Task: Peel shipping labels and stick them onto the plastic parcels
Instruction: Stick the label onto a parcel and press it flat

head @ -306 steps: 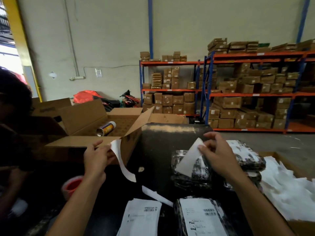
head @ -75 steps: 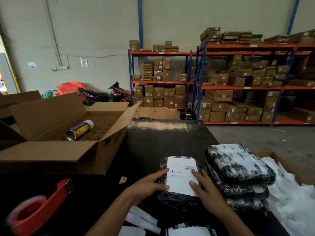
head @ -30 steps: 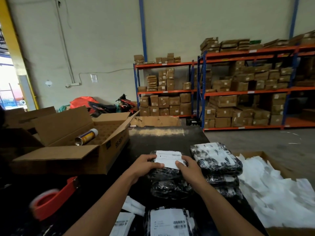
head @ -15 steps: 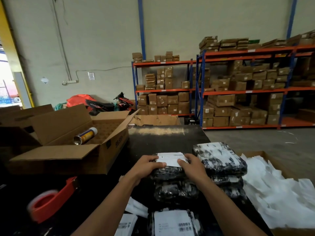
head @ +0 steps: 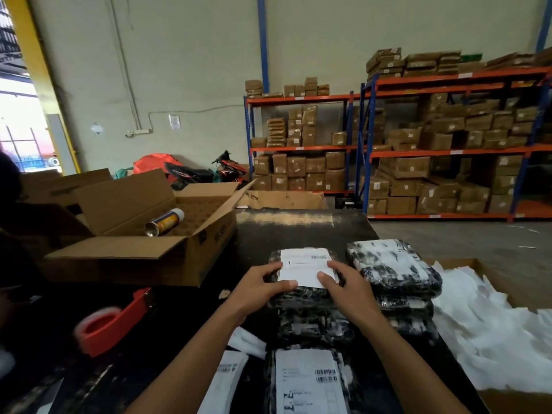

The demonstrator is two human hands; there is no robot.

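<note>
A black plastic parcel [head: 301, 295] lies on top of a short pile of parcels on the black table [head: 298, 231]. A white shipping label [head: 304, 265] is stuck on its top face. My left hand [head: 260, 289] grips the parcel's left side, thumb at the label's near edge. My right hand [head: 350, 289] grips its right side, thumb and forefinger on the label. A second labelled parcel [head: 309, 382] lies close to me. Loose label sheets [head: 227, 380] lie to its left.
A stack of parcels [head: 394, 268] stands right of my hands. A carton of white backing paper [head: 493, 327] sits at the far right. An open cardboard box [head: 134, 258] holding a spray can [head: 165, 221] and a red tape dispenser [head: 112, 321] are at the left. Another person [head: 9, 186] is at the left edge.
Since ten seconds ago the peeled label went onto the parcel, and both hands smoothed it down. The parcel then moved onto the pile; over the last second my hands have barely shifted.
</note>
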